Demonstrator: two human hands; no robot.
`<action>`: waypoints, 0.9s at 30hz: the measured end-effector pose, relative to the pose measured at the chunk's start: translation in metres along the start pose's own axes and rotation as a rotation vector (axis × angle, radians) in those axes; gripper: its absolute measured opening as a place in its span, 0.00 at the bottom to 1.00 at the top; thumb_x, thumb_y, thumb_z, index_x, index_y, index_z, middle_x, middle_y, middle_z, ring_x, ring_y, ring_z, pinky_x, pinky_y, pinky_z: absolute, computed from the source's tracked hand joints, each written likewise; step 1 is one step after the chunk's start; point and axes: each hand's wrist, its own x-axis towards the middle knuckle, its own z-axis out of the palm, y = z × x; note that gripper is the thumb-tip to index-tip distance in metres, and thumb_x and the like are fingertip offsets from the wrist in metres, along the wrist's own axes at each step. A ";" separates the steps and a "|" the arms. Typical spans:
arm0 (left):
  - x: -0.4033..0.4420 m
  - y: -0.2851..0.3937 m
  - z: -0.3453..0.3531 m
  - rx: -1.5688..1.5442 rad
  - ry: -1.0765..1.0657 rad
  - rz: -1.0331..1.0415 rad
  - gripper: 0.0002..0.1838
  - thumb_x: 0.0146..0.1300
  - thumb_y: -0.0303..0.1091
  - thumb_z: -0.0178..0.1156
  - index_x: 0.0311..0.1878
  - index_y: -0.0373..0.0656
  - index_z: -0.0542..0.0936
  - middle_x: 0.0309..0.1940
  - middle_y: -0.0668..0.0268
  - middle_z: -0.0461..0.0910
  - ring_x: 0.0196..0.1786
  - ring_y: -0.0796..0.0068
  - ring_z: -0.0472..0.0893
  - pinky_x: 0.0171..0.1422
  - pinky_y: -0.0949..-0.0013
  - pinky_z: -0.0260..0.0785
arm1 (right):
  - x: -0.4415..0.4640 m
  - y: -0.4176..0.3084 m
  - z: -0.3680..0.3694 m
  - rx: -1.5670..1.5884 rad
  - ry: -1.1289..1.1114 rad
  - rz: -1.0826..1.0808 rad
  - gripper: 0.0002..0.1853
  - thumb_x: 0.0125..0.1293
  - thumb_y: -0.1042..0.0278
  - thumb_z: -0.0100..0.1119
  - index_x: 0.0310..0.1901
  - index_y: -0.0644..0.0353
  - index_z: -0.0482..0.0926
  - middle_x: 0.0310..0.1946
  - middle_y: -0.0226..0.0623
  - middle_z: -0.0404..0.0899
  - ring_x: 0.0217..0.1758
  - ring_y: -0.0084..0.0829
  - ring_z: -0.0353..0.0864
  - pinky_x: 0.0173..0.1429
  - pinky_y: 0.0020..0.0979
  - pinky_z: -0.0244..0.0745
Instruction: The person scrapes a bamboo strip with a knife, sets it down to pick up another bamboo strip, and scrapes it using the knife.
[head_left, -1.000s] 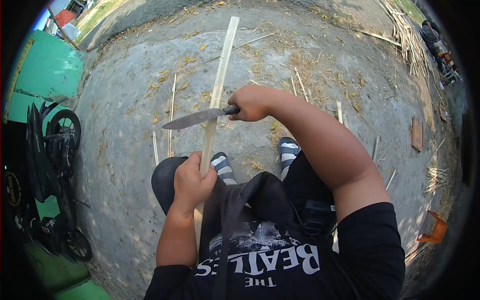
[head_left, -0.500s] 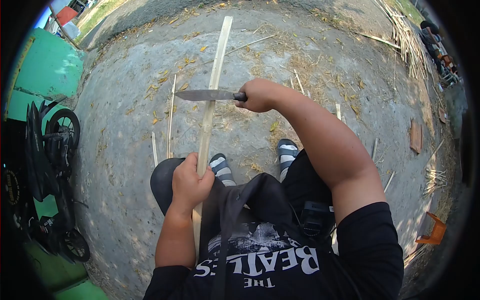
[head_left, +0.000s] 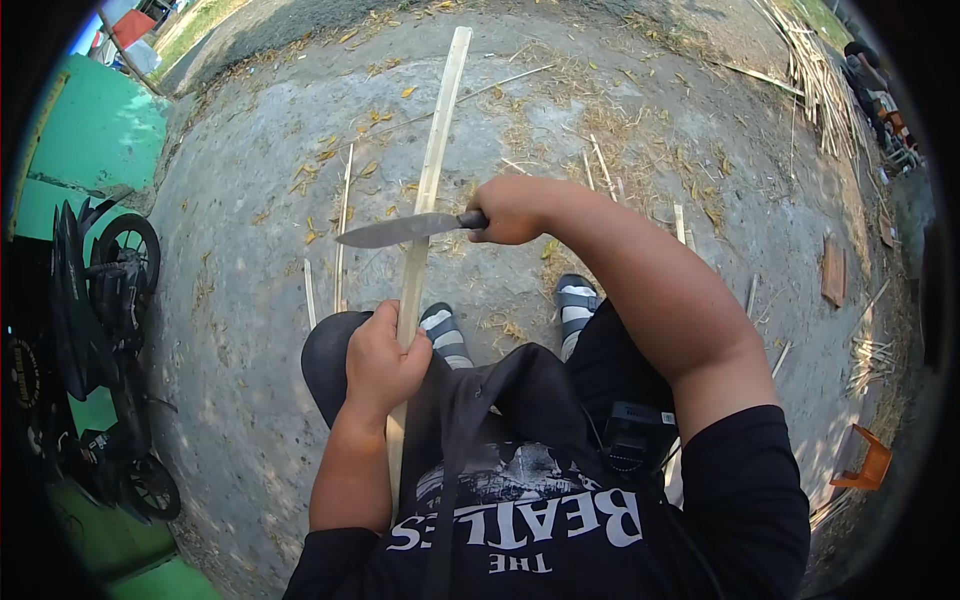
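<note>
Pale strip [head_left: 431, 170]: slanting from lower to upper centre.
Left hand [head_left: 387, 352]: closed around its lower part, presumably for steadiness.
Right hand [head_left: 510, 210]: holding the knife [head_left: 398, 231] by its handle, blade crossing the strip.
Stick pile [head_left: 820, 85]: upper right.
</note>
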 end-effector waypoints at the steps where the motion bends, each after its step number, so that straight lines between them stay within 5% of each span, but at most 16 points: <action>1: 0.001 0.000 0.001 0.010 0.006 0.016 0.13 0.60 0.33 0.65 0.44 0.35 0.81 0.30 0.48 0.84 0.34 0.44 0.85 0.40 0.52 0.77 | -0.003 -0.015 0.005 -0.027 -0.015 -0.015 0.19 0.71 0.49 0.65 0.48 0.59 0.87 0.36 0.48 0.88 0.43 0.52 0.86 0.50 0.49 0.78; 3: -0.001 -0.001 0.001 0.014 0.000 0.014 0.13 0.60 0.33 0.65 0.44 0.35 0.81 0.30 0.47 0.84 0.34 0.43 0.85 0.40 0.52 0.77 | -0.003 -0.024 0.009 0.009 -0.029 -0.049 0.20 0.72 0.49 0.64 0.47 0.59 0.87 0.36 0.50 0.88 0.43 0.53 0.86 0.50 0.49 0.78; 8: -0.002 -0.003 -0.003 -0.013 -0.007 0.008 0.13 0.60 0.33 0.65 0.44 0.35 0.80 0.31 0.47 0.84 0.35 0.42 0.85 0.41 0.51 0.77 | 0.006 0.024 -0.018 0.127 0.195 0.279 0.23 0.73 0.44 0.62 0.51 0.58 0.88 0.41 0.48 0.89 0.47 0.52 0.88 0.52 0.49 0.80; 12: -0.001 0.001 0.000 0.006 0.001 0.006 0.13 0.60 0.33 0.65 0.44 0.36 0.80 0.31 0.47 0.84 0.35 0.42 0.85 0.41 0.51 0.77 | 0.003 0.014 -0.010 0.118 0.146 0.227 0.23 0.73 0.44 0.62 0.51 0.58 0.88 0.41 0.48 0.89 0.48 0.51 0.88 0.54 0.48 0.80; 16: 0.001 0.004 -0.001 -0.008 -0.005 0.003 0.12 0.60 0.33 0.65 0.44 0.36 0.81 0.31 0.48 0.85 0.35 0.42 0.85 0.41 0.51 0.77 | -0.004 -0.016 0.002 -0.021 0.002 -0.094 0.23 0.72 0.44 0.62 0.50 0.58 0.89 0.39 0.50 0.89 0.47 0.53 0.87 0.54 0.49 0.80; 20: -0.002 0.005 -0.008 -0.065 -0.025 -0.069 0.13 0.60 0.34 0.65 0.44 0.36 0.81 0.31 0.47 0.85 0.36 0.41 0.85 0.42 0.50 0.78 | 0.012 0.030 -0.012 0.226 0.216 0.249 0.24 0.73 0.43 0.62 0.49 0.60 0.88 0.36 0.48 0.88 0.43 0.49 0.88 0.51 0.47 0.79; 22: -0.003 0.002 -0.004 -0.023 -0.001 -0.018 0.13 0.60 0.34 0.64 0.44 0.36 0.81 0.32 0.47 0.85 0.36 0.41 0.85 0.42 0.51 0.78 | 0.006 0.042 -0.022 0.111 0.218 0.277 0.25 0.72 0.43 0.62 0.51 0.60 0.88 0.35 0.46 0.88 0.42 0.48 0.88 0.51 0.47 0.79; 24: -0.003 0.000 -0.003 -0.001 0.002 -0.015 0.13 0.60 0.34 0.64 0.45 0.36 0.81 0.32 0.47 0.85 0.36 0.41 0.85 0.43 0.51 0.78 | 0.000 0.029 -0.016 0.212 0.095 0.253 0.24 0.72 0.43 0.63 0.52 0.58 0.88 0.37 0.47 0.89 0.44 0.48 0.88 0.52 0.47 0.79; 27: 0.000 0.003 -0.001 0.002 -0.020 -0.043 0.14 0.60 0.34 0.65 0.45 0.36 0.81 0.32 0.47 0.85 0.37 0.41 0.86 0.43 0.51 0.78 | -0.006 -0.015 -0.005 -0.038 -0.017 0.029 0.21 0.70 0.47 0.65 0.53 0.56 0.88 0.44 0.47 0.89 0.52 0.51 0.87 0.57 0.48 0.80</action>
